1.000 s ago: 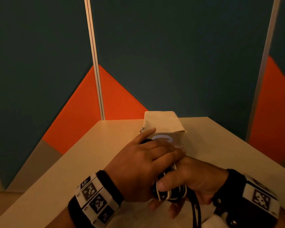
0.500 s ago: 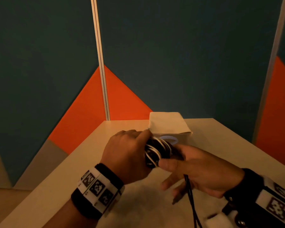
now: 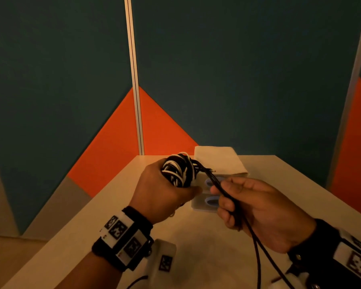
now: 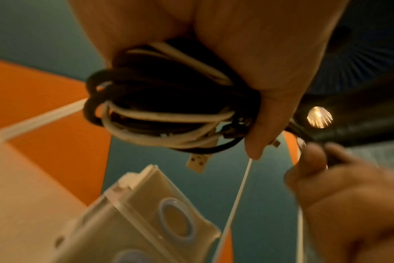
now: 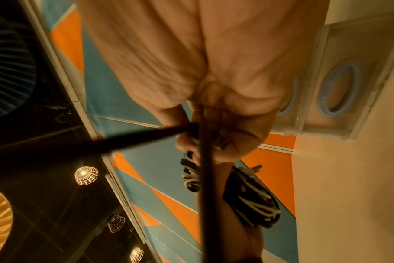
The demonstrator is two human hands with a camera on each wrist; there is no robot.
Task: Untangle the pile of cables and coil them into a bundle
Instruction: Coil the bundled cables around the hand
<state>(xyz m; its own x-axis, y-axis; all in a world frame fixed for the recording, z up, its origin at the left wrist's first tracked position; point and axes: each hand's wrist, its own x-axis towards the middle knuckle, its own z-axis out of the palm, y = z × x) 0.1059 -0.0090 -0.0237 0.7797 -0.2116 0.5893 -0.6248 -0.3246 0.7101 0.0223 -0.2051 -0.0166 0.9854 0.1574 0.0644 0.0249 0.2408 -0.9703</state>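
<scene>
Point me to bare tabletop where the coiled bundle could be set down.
Bare table lies left of the left hand, out to the left edge, and between both wrists nearer the person. Another patch runs right of the clear plastic box and folded cloth. The middle is crowded: cable bundle, right hand, trailing black cable.
</scene>
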